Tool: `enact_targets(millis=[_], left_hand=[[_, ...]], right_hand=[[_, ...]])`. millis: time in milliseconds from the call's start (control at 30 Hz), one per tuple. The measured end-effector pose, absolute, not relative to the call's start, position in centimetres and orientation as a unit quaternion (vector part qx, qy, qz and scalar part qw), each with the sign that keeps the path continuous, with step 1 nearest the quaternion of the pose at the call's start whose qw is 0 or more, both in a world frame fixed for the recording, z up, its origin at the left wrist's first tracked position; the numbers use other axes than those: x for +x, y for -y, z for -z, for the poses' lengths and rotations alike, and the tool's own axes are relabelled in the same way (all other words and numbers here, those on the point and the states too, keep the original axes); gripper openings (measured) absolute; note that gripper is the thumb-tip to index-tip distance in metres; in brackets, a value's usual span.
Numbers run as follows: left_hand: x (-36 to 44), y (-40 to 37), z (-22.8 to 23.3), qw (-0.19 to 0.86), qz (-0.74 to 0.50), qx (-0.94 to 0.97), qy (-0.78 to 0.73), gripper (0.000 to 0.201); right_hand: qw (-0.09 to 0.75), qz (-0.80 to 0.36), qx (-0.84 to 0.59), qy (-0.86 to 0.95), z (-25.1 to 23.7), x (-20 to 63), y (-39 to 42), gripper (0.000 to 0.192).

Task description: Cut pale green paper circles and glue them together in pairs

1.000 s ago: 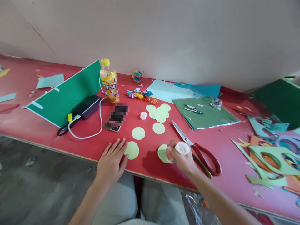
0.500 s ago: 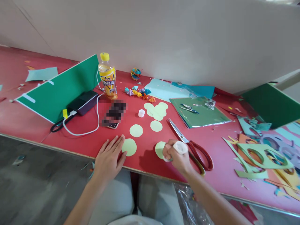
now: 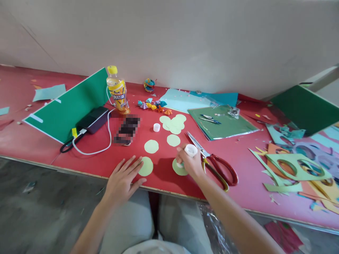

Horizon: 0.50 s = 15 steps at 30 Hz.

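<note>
My right hand (image 3: 192, 163) is closed around a white glue stick (image 3: 191, 150), which points down onto a pale green paper circle (image 3: 180, 170). Fingers spread, my left hand (image 3: 122, 180) lies flat on the red tabletop, its fingertips at the edge of another paper circle (image 3: 147, 167). Farther back lie two single circles, one at left (image 3: 151, 146) and one at right (image 3: 173, 140), with an overlapping pile of circles (image 3: 176, 123) behind them. A white cap (image 3: 156, 127) stands left of the pile. Scissors (image 3: 224, 169) with red handles rest partly open beside my right hand.
A drink bottle (image 3: 118, 92), a blurred-out phone (image 3: 127, 130) and a black box (image 3: 94, 120) with a white cable are at left. Folded paper pieces (image 3: 152, 104) sit at the back. Pens lie on a green packet (image 3: 225, 123); paper offcuts (image 3: 299, 173) spread at right.
My right hand has shifted left and slightly up with the glue stick, from the circle's right edge to its upper part. My left hand stays flat in place. The view has shifted a little.
</note>
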<state>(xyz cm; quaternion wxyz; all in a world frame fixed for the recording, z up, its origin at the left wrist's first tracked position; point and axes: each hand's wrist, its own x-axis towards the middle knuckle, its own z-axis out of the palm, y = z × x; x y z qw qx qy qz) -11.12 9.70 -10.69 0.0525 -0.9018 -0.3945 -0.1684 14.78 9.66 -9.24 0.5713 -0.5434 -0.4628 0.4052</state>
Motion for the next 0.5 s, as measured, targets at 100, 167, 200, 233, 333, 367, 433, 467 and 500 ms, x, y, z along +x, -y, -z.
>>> enact_targets(millis=[100,167,200,233,333,367,433,467,500], left_hand=[[-11.9,-9.5,10.8,0.054,0.151,-0.918,0.364,0.057],[-12.5,-9.2,11.0,0.059,0.148,-0.924,0.347,0.058],[-12.7,-9.0,11.1,0.062,0.15,-0.927,0.339,0.056],[-12.9,-8.7,11.1,0.064,0.15,-0.929,0.332,0.051],[-12.9,-8.1,10.7,0.053,0.14,-0.939,0.309,0.036],[-12.9,-7.9,10.3,0.045,0.14,-0.942,0.302,0.035],[-12.8,-7.6,9.5,0.03,0.162,-0.94,0.297,0.033],[-12.8,-7.6,9.2,0.025,0.187,-0.935,0.302,0.032],[-12.8,-7.6,8.8,0.023,0.217,-0.926,0.309,0.031]], right_hand=[[0.587,-0.391,-0.547,0.45,8.8,15.1,-10.7,0.03],[0.602,-0.385,-0.546,0.438,8.6,15.6,-10.3,0.032],[0.605,-0.39,-0.544,0.432,8.5,15.7,-9.9,0.032],[0.602,-0.403,-0.54,0.429,8.5,15.7,-9.4,0.033],[0.558,-0.45,-0.535,0.447,8.1,15.0,-8.9,0.032],[0.542,-0.455,-0.539,0.457,7.9,14.7,-9.1,0.031],[0.535,-0.432,-0.552,0.472,7.7,14.7,-10.0,0.031],[0.536,-0.416,-0.559,0.476,7.6,15.0,-10.4,0.031],[0.535,-0.407,-0.564,0.479,7.7,15.4,-10.6,0.033]])
